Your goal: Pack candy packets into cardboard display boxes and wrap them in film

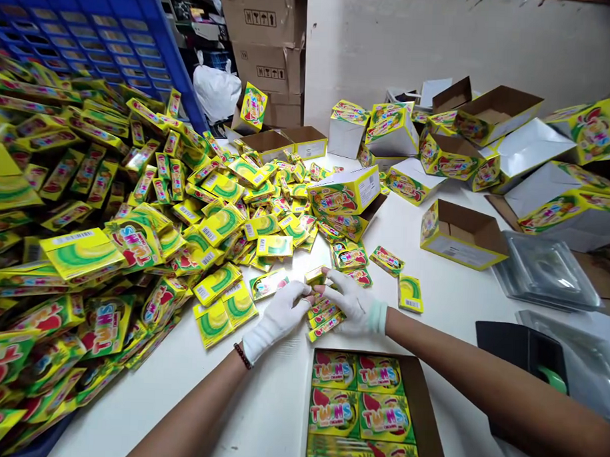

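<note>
Both hands wear white gloves with bare fingertips and meet over a short row of small yellow-green TWINS boxes (326,320) on the table. My left hand (280,314) closes its fingers at the left end of the row. From the other side, my right hand (351,302) curls round the row with its fingers bent over the far end. Its palm hides part of the boxes. Just in front of me stands an open carton (428,413), holding TWINS boxes laid flat in two columns. A loose TWINS box (269,284) lies beyond my left hand.
A large heap of TWINS boxes (134,242) covers the left, backed by a blue crate (91,34). Several open cartons (459,237) stand at the back right. Clear plastic trays (546,270) and a black tape dispenser (521,353) lie to the right on the white table (179,391).
</note>
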`<state>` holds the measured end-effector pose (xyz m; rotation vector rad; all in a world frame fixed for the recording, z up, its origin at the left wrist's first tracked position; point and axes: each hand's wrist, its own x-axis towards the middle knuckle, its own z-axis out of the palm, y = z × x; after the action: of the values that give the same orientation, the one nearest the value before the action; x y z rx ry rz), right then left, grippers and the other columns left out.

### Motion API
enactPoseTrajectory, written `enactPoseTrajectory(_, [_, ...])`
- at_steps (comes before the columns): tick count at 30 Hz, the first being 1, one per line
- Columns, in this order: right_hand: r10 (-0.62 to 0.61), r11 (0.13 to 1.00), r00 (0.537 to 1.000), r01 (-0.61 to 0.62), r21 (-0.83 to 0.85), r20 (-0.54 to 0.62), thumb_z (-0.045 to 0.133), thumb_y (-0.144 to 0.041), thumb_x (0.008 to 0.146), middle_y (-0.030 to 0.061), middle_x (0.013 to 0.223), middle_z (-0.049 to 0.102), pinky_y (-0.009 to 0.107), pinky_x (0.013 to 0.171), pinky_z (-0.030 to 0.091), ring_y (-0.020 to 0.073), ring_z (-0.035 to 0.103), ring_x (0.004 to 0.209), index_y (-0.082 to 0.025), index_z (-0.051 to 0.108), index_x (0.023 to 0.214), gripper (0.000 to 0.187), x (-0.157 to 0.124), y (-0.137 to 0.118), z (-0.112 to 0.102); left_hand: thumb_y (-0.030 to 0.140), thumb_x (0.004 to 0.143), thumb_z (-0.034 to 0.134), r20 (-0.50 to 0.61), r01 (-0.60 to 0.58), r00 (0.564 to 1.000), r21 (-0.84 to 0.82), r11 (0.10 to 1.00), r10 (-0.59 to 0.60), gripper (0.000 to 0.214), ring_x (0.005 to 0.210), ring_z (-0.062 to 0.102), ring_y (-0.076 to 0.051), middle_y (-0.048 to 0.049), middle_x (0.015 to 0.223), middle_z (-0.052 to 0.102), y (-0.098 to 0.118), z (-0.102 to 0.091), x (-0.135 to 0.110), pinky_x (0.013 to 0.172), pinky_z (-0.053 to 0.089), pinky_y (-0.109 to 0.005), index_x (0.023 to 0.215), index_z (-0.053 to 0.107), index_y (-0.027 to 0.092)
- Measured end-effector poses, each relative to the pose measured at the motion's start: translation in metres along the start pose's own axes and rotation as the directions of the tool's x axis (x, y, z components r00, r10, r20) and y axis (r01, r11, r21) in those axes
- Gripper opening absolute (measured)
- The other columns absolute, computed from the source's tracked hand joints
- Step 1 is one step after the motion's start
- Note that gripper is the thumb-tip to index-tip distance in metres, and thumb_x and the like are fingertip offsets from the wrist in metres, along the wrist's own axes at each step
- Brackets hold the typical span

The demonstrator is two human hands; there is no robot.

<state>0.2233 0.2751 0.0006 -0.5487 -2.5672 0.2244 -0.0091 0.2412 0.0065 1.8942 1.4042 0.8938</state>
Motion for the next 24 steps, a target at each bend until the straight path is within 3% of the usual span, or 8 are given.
enactPoseTrajectory(2, [-0.031, 1.0, 0.999, 0.03, -0.004, -0.043, 0.07, -0.037, 0.073, 0.0223, 0.149, 0.028, 0.053, 0.105, 0.038, 0.0357, 0.035, 0.137, -0.022, 0.027, 0.15, 0.09, 0.005, 0.002, 0.001, 0.035, 0.091, 0.048, -0.041, 0.038, 0.998, -0.014, 0.999, -0.038, 0.02, 0.081, 0.058, -0.016, -0.0041, 0.087, 0.062, -0.001, 0.0, 0.007, 0.077, 0.048, -0.03, 0.087, 0.057, 0.018])
enactPoseTrajectory(5, [-0.052, 0.999, 0.998, 0.053, 0.008, -0.037, 0.068, -0.031, 0.075, 0.0236, 0.149, 0.028, 0.052, 0.105, 0.039, 0.0355, 0.035, 0.138, -0.02, 0.026, 0.149, 0.086, 0.009, 0.003, 0.003, 0.034, 0.086, 0.056, -0.146, 0.109, 0.984, 0.015, 0.994, -0.106, 0.026, 0.083, 0.059, -0.016, -0.0057, 0.096, 0.062, -0.004, -0.001, 0.025, 0.079, 0.049, -0.03, 0.105, 0.055, 0.016])
enactPoseTrajectory(9, [0.008, 1.0, 1.0, -0.008, 0.017, -0.003, 0.065, -0.025, 0.077, 0.0242, 0.154, 0.02, 0.054, 0.106, 0.038, 0.0371, 0.028, 0.142, -0.02, 0.028, 0.148, 0.081, 0.002, 0.005, 0.01, 0.026, 0.086, 0.054, -0.013, -0.018, 1.0, 0.104, 0.994, 0.019, 0.017, 0.084, 0.06, -0.016, -0.0033, 0.09, 0.065, -0.004, -0.005, 0.049, 0.083, 0.049, -0.029, 0.099, 0.062, 0.019])
enactPoseTrajectory(13, [0.016, 1.0, 1.0, -0.016, -0.01, 0.007, 0.06, -0.02, 0.077, 0.0226, 0.148, 0.031, 0.051, 0.102, 0.042, 0.0347, 0.038, 0.135, -0.02, 0.027, 0.149, 0.08, 0.001, 0.006, 0.012, 0.019, 0.087, 0.047, -0.064, -0.056, 0.996, 0.107, 0.993, 0.063, 0.029, 0.108, 0.058, -0.019, -0.0069, 0.115, 0.065, -0.001, -0.004, 0.06, 0.1, 0.042, -0.03, 0.112, 0.063, 0.019])
enactPoseTrajectory(20, [0.047, 0.996, 0.999, -0.047, -0.075, -0.01, 0.064, -0.036, 0.082, 0.0185, 0.142, 0.038, 0.055, 0.103, 0.037, 0.0355, 0.037, 0.133, -0.023, 0.035, 0.145, 0.07, 0.018, 0.006, 0.007, 0.022, 0.079, 0.058, -0.029, 0.06, 0.998, 0.101, 0.993, -0.058, 0.031, 0.074, 0.061, -0.016, -0.0025, 0.086, 0.069, 0.0, -0.004, 0.053, 0.073, 0.048, -0.027, 0.108, 0.067, 0.016])
enactPoseTrajectory(24, [0.037, 0.999, 0.998, -0.036, 0.025, -0.044, 0.066, -0.036, 0.082, 0.0176, 0.135, 0.039, 0.05, 0.101, 0.042, 0.0316, 0.042, 0.126, -0.024, 0.04, 0.139, 0.064, 0.017, 0.007, 0.011, 0.024, 0.079, 0.058, 0.034, 0.054, 0.998, 0.082, 0.995, -0.057, 0.031, 0.074, 0.061, -0.016, -0.0008, 0.084, 0.069, 0.0, -0.012, 0.05, 0.07, 0.047, -0.025, 0.106, 0.069, 0.017])
